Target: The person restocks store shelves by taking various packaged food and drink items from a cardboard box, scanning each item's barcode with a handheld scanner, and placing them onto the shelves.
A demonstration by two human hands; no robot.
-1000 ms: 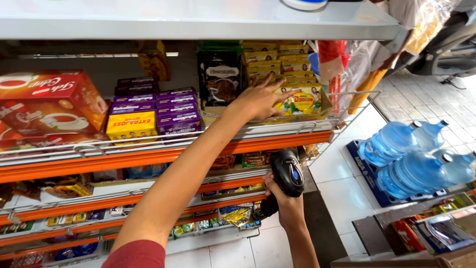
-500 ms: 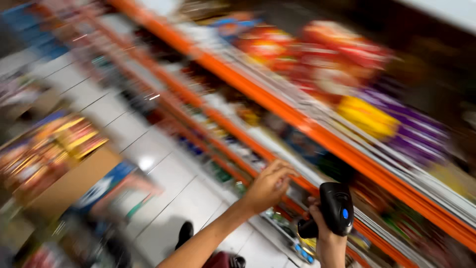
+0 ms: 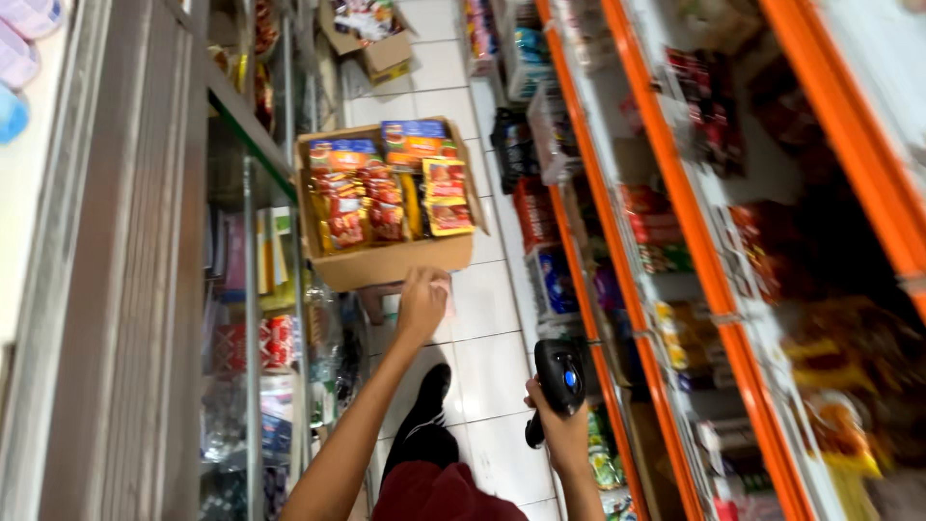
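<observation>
The white tile floor (image 3: 487,357) leaves a thin open path between the orange shelves (image 3: 617,260) on the right and the glass rack (image 3: 256,289) on the left. A cardboard box (image 3: 386,260) blocks the path farther along.

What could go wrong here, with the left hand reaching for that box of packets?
The cardboard box seems to sit raised in the aisle; a push from the left hand at its near edge might tip it and spill the snack packets. The right hand holds the scanner close to the orange shelf rail and may knock it.
</observation>
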